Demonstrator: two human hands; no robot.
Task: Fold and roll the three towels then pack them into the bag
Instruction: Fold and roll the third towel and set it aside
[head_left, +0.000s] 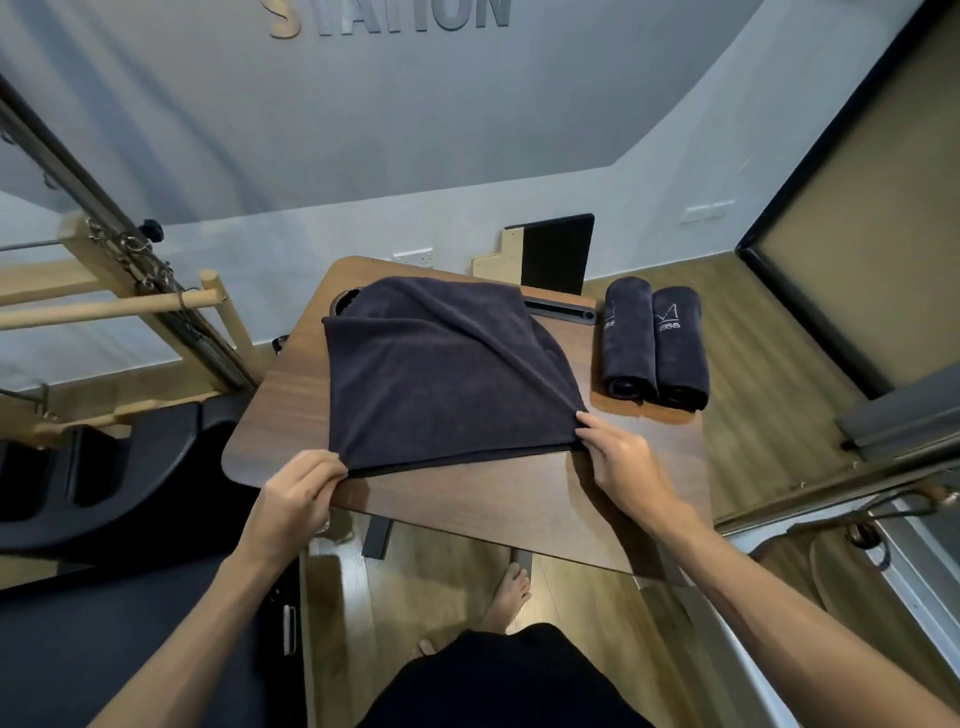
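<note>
The dark towel lay spread over the middle of the wooden table, doubled over, with a long diagonal crease running from its far side down to its near right corner. The left hand pinched the near left corner, fingers curled round the hem, and the right hand pinched the near right corner in the same way. The step in hand looked like the fold. To do it well, the two near corners wanted pulling apart until the near edge ran taut and straight, the layers lined up edge on edge, and the diagonal crease smoothed flat before any rolling; a roll begun on a wrinkled sheet would likely come out lopsided.

Two towels already lay rolled, side by side and touching, on the far right part of the table, well apart from the one being folded, so this seemed the last of the three. A dark slotted bar at the far edge sat just beside the towel's far side, and the cloth partly covered something dark at the far left corner; either might snag the fabric. No bag could be clearly made out. Exercise equipment stood to the left.
</note>
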